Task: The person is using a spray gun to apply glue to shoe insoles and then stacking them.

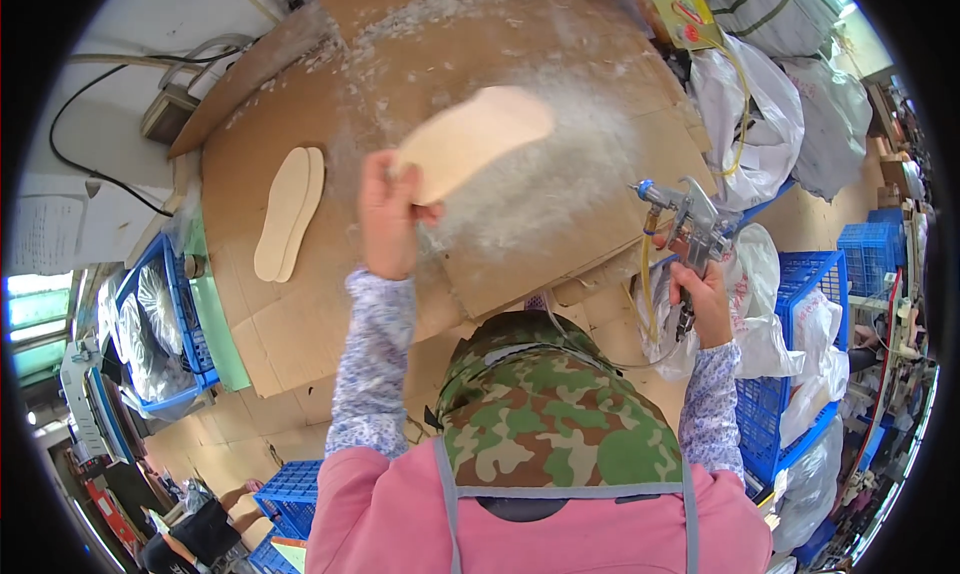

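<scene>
— Left hand [388, 214] was up at the centre of the frame, wasn't it?

— Yes, fingers closed on the heel end of an insole [478, 137], pinching it so the toe end pointed to the upper right, over the cardboard [300, 324].

— And the right hand [706, 299]?

— Right of centre, wrapped around the grip of a spray gun [685, 222], nozzle turned left toward the insole. Whether a finger pressed the trigger, I couldn't tell.

— Was the insole being coated at that moment?

— Hard to say. It showed pale and blurred, and no mist could be made out. The cardboard behind it carried a broad whitish patch of overspray [560, 174], thickest at upper centre, so I judged a good deal of spraying was done there.

— Anything finished?

— A pair of insoles [288, 212] lay side by side, touching, at the left of the cardboard, well apart from the one held. I couldn't tell whether they were coated or waiting.

— So how far along?

— Midway through a batch, by my reading: one piece in hand, two laid down. Blue crates [810, 284] and white bags [770, 124] stood at the right; their contents didn't show, so what was left stayed unclear.
</scene>
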A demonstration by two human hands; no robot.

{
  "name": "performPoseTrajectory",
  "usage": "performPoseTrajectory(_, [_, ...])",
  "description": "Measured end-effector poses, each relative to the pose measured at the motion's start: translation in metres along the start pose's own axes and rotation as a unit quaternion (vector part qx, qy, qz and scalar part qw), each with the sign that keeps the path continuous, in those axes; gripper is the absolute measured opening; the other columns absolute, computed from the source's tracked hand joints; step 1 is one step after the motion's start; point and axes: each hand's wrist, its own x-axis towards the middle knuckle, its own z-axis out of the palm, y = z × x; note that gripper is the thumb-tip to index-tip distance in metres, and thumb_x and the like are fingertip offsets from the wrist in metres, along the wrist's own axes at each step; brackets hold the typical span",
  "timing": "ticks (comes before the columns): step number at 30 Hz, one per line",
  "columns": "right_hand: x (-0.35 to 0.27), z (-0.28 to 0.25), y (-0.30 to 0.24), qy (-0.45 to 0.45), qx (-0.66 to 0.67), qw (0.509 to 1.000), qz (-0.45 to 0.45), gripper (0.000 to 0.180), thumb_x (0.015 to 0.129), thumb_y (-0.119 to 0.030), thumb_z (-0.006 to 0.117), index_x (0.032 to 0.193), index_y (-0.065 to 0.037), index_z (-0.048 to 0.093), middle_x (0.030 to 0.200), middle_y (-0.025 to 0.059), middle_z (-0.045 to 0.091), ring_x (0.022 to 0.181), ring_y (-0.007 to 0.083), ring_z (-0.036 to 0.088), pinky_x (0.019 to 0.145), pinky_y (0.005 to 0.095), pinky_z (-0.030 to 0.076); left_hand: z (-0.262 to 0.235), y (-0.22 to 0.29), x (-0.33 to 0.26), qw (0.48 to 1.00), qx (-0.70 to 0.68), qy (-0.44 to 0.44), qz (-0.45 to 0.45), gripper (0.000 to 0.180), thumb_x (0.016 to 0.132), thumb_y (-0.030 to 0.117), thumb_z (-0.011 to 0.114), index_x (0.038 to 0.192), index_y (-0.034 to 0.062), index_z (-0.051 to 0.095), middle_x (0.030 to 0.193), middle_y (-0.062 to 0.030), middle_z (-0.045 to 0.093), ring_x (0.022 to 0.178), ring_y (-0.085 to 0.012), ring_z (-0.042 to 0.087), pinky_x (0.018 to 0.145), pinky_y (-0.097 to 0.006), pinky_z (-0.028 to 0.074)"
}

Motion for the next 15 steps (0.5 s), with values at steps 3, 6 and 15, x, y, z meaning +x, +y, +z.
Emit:
performPoseTrajectory(3, [-0.014, 0.018, -0.013, 0.005, 0.045, 0.998, -0.053, 0.040, 0.087, -0.005, 0.050, 0.126, -0.001, 0.046, 0.111, 0.0070, 0.061, 0.054, 0.0051, 0.046, 0.048, 0.0194, 0.037, 0.006, -0.075, -0.007, 0.992, 0.068, -0.012, -0.101, 0.021, 0.090, 0.008, 0.048, 0.110, 0.0045, 0.040, 0.090, -0.0103, 0.058, 0.051, -0.0132, 0.057, 0.043, -0.022, 0.046])
performPoseTrajectory(6, [-0.020, 0.027, -0.008, -0.022, 0.040, 0.998, -0.039, 0.043, 0.087, -0.001, 0.049, 0.130, -0.001, 0.042, 0.112, 0.0061, 0.060, 0.055, 0.0037, 0.044, 0.047, 0.0186, 0.037, 0.013, -0.118, -0.029, 0.983, 0.108, 0.054, -0.139, 0.029, 0.089, 0.006, 0.049, 0.117, 0.0014, 0.041, 0.095, -0.0108, 0.054, 0.059, -0.0131, 0.058, 0.048, -0.022, 0.049])
performPoseTrajectory(15, [0.005, 0.099, -0.008, -0.170, -0.180, 0.966, -0.074, 0.036, 0.084, 0.000, 0.055, 0.120, 0.000, 0.050, 0.097, 0.0059, 0.060, 0.085, 0.0098, 0.052, 0.074, 0.0224, 0.042, -0.019, -0.142, -0.046, 0.980, 0.135, 0.060, -0.132, 0.054, 0.082, -0.005, 0.046, 0.133, -0.0001, 0.031, 0.103, -0.0146, 0.053, 0.070, -0.0162, 0.060, 0.052, -0.026, 0.051])
